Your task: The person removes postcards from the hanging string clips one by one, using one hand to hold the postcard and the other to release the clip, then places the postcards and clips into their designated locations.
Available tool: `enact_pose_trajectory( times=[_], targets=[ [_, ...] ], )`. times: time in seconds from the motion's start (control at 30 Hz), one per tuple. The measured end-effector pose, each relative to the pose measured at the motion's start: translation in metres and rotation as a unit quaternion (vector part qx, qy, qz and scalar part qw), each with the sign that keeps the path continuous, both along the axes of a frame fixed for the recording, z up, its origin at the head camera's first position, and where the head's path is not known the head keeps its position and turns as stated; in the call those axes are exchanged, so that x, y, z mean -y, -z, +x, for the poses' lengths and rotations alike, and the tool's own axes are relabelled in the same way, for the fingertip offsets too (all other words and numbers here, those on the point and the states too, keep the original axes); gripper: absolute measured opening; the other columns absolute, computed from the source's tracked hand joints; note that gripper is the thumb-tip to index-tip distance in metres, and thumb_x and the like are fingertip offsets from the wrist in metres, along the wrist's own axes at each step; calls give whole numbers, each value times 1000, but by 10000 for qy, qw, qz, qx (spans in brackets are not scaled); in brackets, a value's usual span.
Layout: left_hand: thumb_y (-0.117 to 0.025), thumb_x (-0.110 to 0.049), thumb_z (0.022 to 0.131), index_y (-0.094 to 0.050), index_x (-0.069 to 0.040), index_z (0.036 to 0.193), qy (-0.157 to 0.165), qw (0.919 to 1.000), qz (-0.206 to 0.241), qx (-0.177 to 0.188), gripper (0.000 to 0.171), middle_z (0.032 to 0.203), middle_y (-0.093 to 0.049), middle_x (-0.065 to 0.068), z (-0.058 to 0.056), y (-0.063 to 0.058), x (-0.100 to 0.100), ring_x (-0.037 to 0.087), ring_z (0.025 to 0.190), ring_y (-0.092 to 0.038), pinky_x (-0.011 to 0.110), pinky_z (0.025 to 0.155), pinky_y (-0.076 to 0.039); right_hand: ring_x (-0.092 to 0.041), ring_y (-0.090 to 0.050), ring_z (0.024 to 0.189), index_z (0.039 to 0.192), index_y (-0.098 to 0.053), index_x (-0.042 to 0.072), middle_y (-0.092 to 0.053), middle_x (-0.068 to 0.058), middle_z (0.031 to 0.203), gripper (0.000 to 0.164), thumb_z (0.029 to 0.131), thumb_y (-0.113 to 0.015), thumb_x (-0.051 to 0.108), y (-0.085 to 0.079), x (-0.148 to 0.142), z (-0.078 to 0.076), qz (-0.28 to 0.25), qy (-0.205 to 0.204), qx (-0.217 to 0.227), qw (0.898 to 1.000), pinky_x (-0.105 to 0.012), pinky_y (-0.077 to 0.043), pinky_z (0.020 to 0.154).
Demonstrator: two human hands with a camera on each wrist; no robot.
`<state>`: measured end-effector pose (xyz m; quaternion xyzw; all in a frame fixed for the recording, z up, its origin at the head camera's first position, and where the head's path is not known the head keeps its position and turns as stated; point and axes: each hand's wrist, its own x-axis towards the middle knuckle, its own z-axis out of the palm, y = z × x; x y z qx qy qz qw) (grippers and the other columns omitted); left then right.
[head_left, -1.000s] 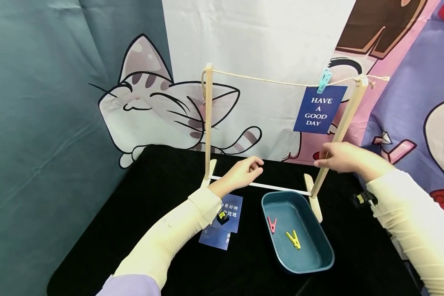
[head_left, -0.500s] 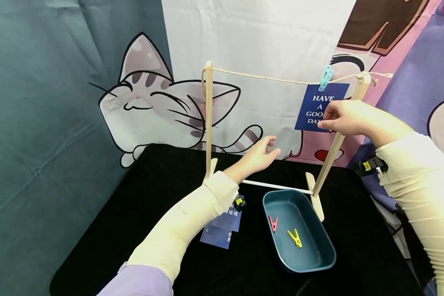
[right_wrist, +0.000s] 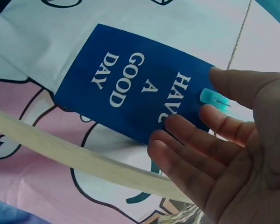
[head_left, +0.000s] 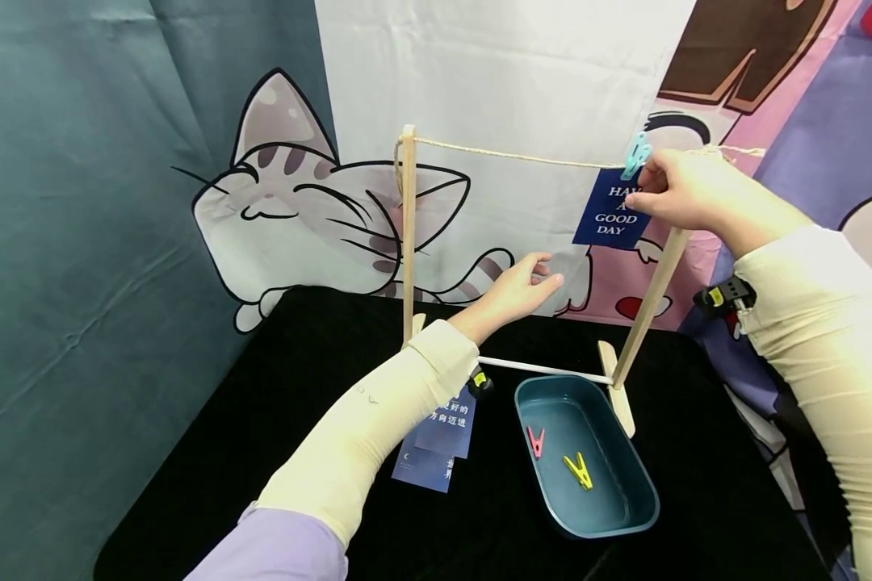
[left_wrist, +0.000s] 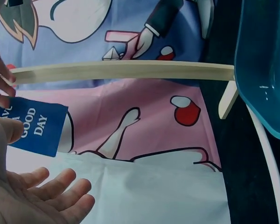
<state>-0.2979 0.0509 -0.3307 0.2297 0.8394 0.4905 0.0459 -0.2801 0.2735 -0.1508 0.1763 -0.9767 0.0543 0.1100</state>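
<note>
A blue card [head_left: 605,216] reading "HAVE A GOOD DAY" hangs from a string [head_left: 509,154], held by a light blue clothespin [head_left: 635,153]. My right hand [head_left: 690,194] is at the card's upper right, just below the clothespin. In the right wrist view, its thumb and forefinger stand apart on either side of the clothespin [right_wrist: 212,99]; contact with it cannot be told. My left hand [head_left: 514,289] is raised in front of the backdrop, left of and below the card, fingers relaxed and holding nothing. In the left wrist view, the card [left_wrist: 42,126] shows beyond the left thumb.
Wooden posts [head_left: 408,242] carry the string, joined below by a white rod [head_left: 545,369]. A teal tray [head_left: 603,520] holds a pink clothespin [head_left: 535,442] and a yellow clothespin [head_left: 578,470]. Blue cards [head_left: 423,468] lie overlapping on the black cloth, partly behind my left sleeve.
My right hand has risen from beside the right post to the card's top near the clothespin. The left hand has moved up and right, its fingers spreading.
</note>
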Motion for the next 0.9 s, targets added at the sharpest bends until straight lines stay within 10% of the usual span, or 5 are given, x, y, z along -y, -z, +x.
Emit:
enact_pose_trajectory(
  times=[0.5, 0.9],
  targets=[
    [-54, -45, 103, -39, -17, 154, -339, 9993, 17, -134, 61, 147, -53, 4, -7, -30, -20, 19, 131, -54, 35, 104, -48, -46, -56, 91, 118, -53, -4, -64, -30, 101, 49, 99, -52, 42, -24, 17, 1, -438, 1059, -242, 9931, -56, -44, 73],
    [-56, -41, 103, -41, -16, 153, -328, 9951, 927, 101, 58, 143, -56, 1, -10, -43, -32, 14, 131, -54, 28, 104, -47, -51, -54, 113, 142, -46, -7, -57, -36, 127, 59, 103, -48, 37, -29, 25, -3, -552, 952, -260, 9936, -66, -42, 99]
  ],
)
